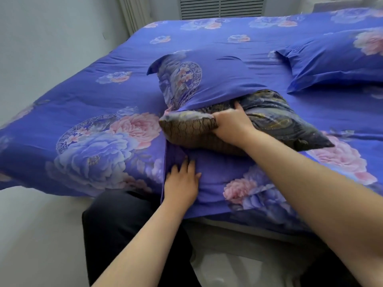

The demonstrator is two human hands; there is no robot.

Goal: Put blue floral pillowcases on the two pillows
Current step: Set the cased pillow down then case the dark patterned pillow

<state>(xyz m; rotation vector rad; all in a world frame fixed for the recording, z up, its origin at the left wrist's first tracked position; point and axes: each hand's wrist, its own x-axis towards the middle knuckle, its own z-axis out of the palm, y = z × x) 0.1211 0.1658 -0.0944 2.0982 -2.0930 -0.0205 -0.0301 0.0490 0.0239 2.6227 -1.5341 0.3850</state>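
No readable text, label, brand, number or sign shows anywhere in view.

R hand (230, 123) grips pillow (269, 121) half in pillowcase (209, 79).

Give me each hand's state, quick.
Left hand: open, fingers flat on the pillowcase.
Right hand: closed, gripping the pillow.

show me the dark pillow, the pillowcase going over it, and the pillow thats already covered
dark pillow (275, 119), head view, on its bare patterned top
pillowcase (223, 73), head view, on the plain blue upper panel
covered pillow (335, 56), head view, on its blue top face
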